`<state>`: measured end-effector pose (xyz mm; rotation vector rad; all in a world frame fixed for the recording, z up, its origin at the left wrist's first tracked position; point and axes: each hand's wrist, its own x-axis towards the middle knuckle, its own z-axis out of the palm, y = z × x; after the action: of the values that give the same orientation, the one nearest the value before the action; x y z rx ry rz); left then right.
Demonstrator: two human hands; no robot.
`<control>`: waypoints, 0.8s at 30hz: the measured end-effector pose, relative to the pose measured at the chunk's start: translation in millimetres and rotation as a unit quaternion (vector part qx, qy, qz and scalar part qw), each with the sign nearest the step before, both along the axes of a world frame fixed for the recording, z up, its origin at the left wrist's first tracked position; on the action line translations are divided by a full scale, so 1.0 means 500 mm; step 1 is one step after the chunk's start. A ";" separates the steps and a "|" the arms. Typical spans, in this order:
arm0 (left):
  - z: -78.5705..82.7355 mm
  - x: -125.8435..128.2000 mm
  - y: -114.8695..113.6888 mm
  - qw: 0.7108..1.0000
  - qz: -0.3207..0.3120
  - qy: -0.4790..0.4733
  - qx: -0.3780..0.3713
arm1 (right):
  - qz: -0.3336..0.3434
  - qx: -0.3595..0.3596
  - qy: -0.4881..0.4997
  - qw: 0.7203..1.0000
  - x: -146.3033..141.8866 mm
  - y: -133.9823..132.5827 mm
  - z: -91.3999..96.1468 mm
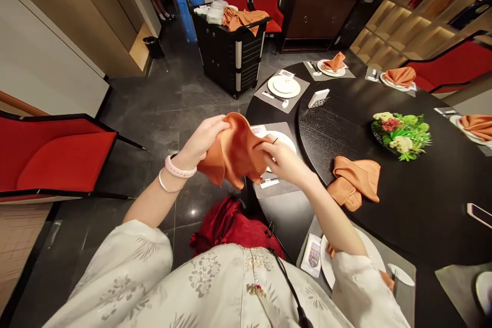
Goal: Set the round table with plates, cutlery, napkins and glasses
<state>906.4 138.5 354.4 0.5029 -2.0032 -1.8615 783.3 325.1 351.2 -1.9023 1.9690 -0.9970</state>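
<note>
An orange cloth napkin [238,151] hangs in loose folds between my two hands, over the floor at the table's near left edge. My left hand [203,141] is closed on its upper left side, with the fingertips partly behind the cloth. On the right side, my right hand [282,159] pinches the napkin's edge between thumb and fingers. Behind the right hand lies a place setting with a white plate [285,142] on a grey placemat [288,195], partly hidden by the hand and cloth. More orange napkins [355,179] lie loosely folded to the right on the turntable.
The round black table [407,189] carries several settings with folded napkins, a flower arrangement [402,133], a white card holder [319,98] and a phone [480,214]. A black trolley [230,54] bearing orange cloths stands ahead. A red chair [65,159] is at the left.
</note>
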 end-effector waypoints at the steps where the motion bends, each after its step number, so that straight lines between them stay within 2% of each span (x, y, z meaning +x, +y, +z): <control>1: 0.006 -0.009 -0.005 1.000 0.018 0.018 0.010 | 0.002 0.001 -0.022 1.000 0.019 -0.021 -0.015; 4: 0.009 -0.038 -0.035 0.995 0.081 0.056 -0.004 | -0.021 -0.008 -0.061 0.998 0.079 -0.099 -0.061; 7: 0.015 -0.051 -0.089 0.992 0.099 0.067 -0.046 | -0.061 -0.036 -0.079 0.994 0.104 -0.163 -0.086; 9: 0.031 -0.044 -0.138 0.992 0.075 0.057 -0.089 | -0.069 -0.043 -0.092 0.992 0.094 -0.178 -0.086; 11: 0.056 -0.030 -0.191 0.992 0.015 0.021 -0.126 | -0.078 -0.036 -0.096 0.992 0.074 -0.172 -0.077; 14: 0.095 -0.015 -0.245 0.993 -0.060 -0.016 -0.105 | -0.098 -0.028 -0.091 0.991 0.058 -0.158 -0.066; 17: 0.122 -0.020 -0.240 0.995 -0.095 0.006 -0.015 | -0.101 -0.017 -0.080 0.991 0.068 -0.180 -0.075; 22: 0.139 -0.041 -0.170 0.971 -0.220 -0.016 0.094 | -0.152 -0.040 -0.028 0.987 0.078 -0.251 -0.114; 24: 0.144 -0.043 -0.159 0.963 -0.223 -0.029 0.149 | -0.126 -0.034 -0.020 0.991 0.075 -0.256 -0.118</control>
<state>884.8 59.1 426.3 0.1883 -2.0020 -2.4667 820.9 196.9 292.4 -1.6782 2.2186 -1.1710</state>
